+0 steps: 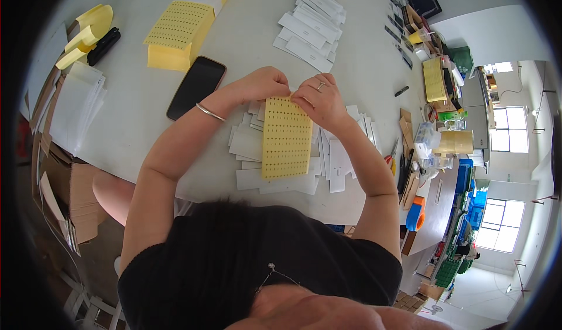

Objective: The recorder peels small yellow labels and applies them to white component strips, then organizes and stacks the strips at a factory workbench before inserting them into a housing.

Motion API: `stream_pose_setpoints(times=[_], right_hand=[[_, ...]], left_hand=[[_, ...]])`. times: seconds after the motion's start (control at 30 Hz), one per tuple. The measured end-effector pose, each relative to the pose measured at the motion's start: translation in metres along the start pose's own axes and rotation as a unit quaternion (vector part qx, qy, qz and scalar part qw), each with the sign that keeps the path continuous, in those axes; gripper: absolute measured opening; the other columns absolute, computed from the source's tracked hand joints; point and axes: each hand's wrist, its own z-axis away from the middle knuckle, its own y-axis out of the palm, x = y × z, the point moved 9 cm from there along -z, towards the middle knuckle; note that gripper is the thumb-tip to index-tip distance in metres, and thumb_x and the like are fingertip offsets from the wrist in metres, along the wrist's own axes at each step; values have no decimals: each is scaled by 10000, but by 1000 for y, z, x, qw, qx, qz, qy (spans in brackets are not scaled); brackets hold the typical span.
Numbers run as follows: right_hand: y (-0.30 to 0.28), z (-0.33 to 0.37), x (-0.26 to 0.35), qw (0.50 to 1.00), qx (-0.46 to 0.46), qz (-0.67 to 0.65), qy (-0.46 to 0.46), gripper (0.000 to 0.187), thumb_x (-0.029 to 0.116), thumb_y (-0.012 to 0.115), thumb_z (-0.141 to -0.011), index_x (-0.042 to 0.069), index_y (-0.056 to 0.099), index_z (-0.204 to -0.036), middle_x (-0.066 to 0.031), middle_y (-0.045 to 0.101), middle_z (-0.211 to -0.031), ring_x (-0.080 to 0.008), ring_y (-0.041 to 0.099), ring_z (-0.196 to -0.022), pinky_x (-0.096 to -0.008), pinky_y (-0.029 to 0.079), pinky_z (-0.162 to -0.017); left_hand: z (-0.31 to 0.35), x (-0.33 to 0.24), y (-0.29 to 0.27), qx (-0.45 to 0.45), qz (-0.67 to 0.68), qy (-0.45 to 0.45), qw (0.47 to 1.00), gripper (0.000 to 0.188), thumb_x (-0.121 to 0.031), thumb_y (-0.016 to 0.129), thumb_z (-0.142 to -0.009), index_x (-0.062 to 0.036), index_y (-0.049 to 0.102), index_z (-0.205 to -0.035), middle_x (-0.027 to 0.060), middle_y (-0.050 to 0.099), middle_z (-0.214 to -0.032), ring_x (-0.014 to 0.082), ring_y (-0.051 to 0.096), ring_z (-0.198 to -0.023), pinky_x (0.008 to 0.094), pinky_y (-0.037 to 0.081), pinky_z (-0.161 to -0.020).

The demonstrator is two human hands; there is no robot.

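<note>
My right hand [321,100] pinches 1 yellow sheet [287,139]; my left hand [266,84] is curled, hold unclear. Sheet appears in progress; yellow stack [180,26] possibly left.

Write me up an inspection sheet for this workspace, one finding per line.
Surface: pale table, bare in places.
Job's things: yellow sheet with rows of small marks, over loose white slips; beyond, a banded yellow stack and another pile of white slips.
Clutter: dark phone beside the left forearm; black pen lying farther right.
Hands: left hand curled at the sheet's top edge; right hand with fingertips at its top right corner.
Cables: thin line on the far wall, too small to confirm.
Surroundings: cardboard box at left; windows at right.
</note>
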Motion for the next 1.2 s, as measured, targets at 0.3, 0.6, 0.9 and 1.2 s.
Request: stream_pose_setpoints(times=[0.3, 0.6, 0.9, 1.2], right_hand=[[10, -12, -152, 972, -93, -41, 211, 99, 167, 654, -791, 69, 654, -787, -63, 628, -925, -264, 564, -946, -391, 438, -802], [37, -5, -172, 949, -38, 11, 314, 278, 217, 669, -793, 110, 602, -1041, -96, 599, -1062, -281, 546, -1011, -397, 444, -859], [34, -1, -148, 956, 90, 80, 269, 497, 251, 733, -735, 103, 507, -1152, -109, 614, -1017, -270, 580, -981, -350, 460, -860], [28, 13, -90, 911, 82, -282, 291, 202, 196, 696, -770, 56, 652, -910, -69, 632, -868, -171, 587, -894, -310, 482, -767]], left_hand=[[2, -8, -2, -9, -35, 38, 999, 215, -201, 591, -788, 9, 637, -767, 4, 549, -630, 67, 456, -515, 229, 359, -458], [5, -15, -1, 6, -59, 51, 997, 230, -210, 591, -786, 13, 642, -758, 18, 559, -621, 79, 472, -510, 241, 375, -452], [9, -17, 6, 33, -76, 47, 995, 271, -241, 635, -763, 27, 627, -720, 61, 563, -571, 121, 485, -433, 270, 396, -436], [6, -19, 4, 26, -74, 58, 995, 239, -189, 555, -773, 36, 635, -781, 42, 559, -616, 99, 487, -487, 253, 385, -456]])
